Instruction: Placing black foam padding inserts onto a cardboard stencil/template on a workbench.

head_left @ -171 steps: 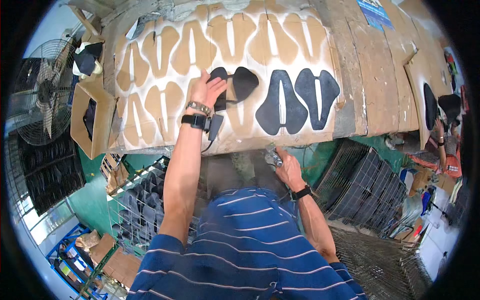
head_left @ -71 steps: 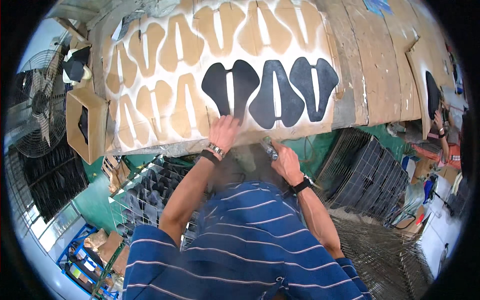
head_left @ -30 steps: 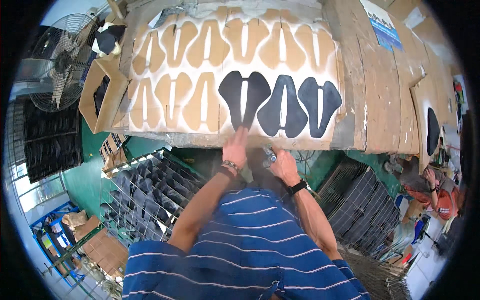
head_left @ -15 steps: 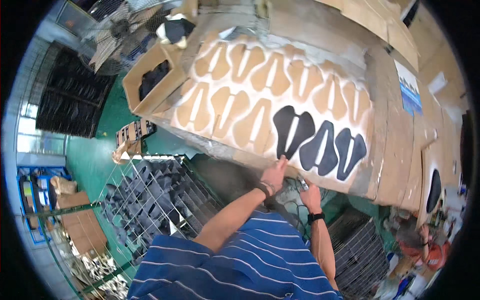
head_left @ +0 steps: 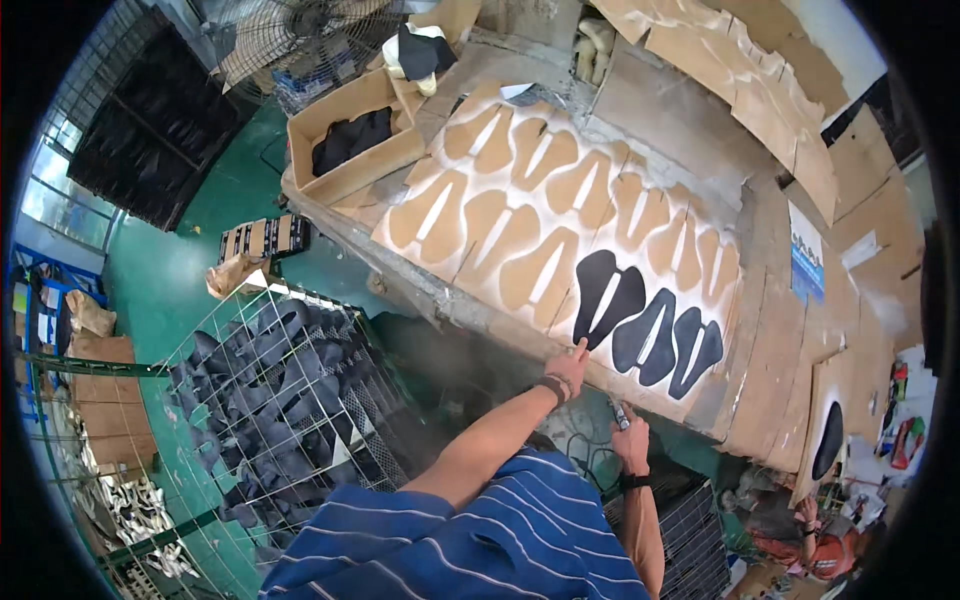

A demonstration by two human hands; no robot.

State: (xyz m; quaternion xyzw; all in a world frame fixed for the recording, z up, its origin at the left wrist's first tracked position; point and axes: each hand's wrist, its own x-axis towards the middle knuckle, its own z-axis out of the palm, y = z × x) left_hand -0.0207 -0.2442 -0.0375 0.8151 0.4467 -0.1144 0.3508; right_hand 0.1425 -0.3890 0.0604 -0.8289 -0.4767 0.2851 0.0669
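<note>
On the cardboard stencil sheet [head_left: 560, 215], the left hand [head_left: 568, 368] fingertips the near edge of the leftmost flat black saddle-shaped foam piece [head_left: 606, 296], seemingly light, floppy, best lifted by its wide end, while the right hand [head_left: 630, 445] below grips a small tool [head_left: 618, 412].

Head camera: one fisheye view, looking steeply down from above my forearms onto the cardboard-covered table [head_left: 770, 330], near.

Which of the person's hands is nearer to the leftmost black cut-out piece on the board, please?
The left hand: its fingertips touch the lower end of the leftmost black piece. The right hand is lower, below the table edge, holding a small tool.
</note>
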